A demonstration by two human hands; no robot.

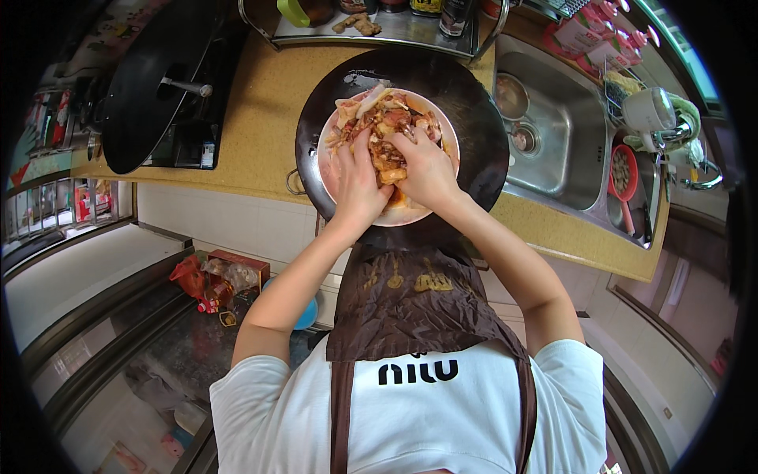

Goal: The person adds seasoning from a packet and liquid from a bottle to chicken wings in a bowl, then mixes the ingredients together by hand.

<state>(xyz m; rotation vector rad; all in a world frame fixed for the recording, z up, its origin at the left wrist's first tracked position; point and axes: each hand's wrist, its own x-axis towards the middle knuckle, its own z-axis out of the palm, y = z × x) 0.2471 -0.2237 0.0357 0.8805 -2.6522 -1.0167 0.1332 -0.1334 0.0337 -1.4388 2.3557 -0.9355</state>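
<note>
A wide pale plate (pixel 329 185) holds a heap of raw meat pieces (pixel 388 121), probably poultry, coated in dark brown sauce. It rests in a large black wok (pixel 482 133) on the counter. My left hand (pixel 362 181) presses into the near left of the heap, fingers curled around the meat. From the right, my right hand (pixel 427 169) grips the same pile, its fingertips sunk among the pieces. Both thumbs are low, close together near the front of the heap. Orange-brown liquid shows on the plate below them.
Right of the wok is a steel sink (pixel 556 148) with a metal bowl (pixel 510 98) in it. A red strainer (pixel 623 172) lies beside the faucet. Behind stands a metal rack (pixel 379 40) with ginger (pixel 357 25) and bottles. A black wok lid (pixel 157 89) leans at left.
</note>
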